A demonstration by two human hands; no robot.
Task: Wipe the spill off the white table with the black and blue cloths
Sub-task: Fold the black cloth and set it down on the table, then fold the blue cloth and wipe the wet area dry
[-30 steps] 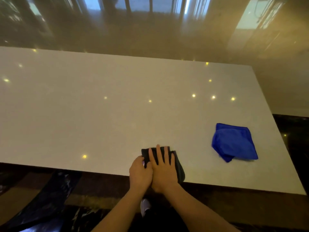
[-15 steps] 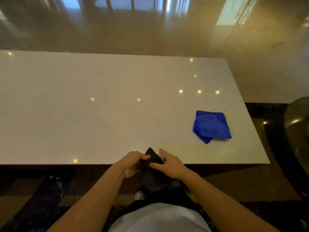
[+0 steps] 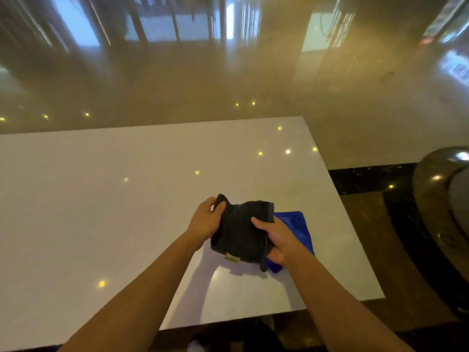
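Both of my hands hold the black cloth (image 3: 242,231) up above the white table (image 3: 101,212). My left hand (image 3: 206,219) grips its upper left corner and my right hand (image 3: 278,238) pinches its right side. A small tag shows at its lower edge. The blue cloth (image 3: 299,229) lies on the table behind and to the right of the black one, mostly hidden by it and by my right hand. I can make out no spill on the table.
The table's right edge and near right corner (image 3: 380,295) are close to my right arm. A large dark rounded object (image 3: 441,212) stands on the floor at the right. A glossy brown floor lies beyond the table's far edge. Small light reflections dot the tabletop.
The black cloth was lifted from the table's near edge and carried right, now held over the blue cloth. The view has shifted toward the table's right end.
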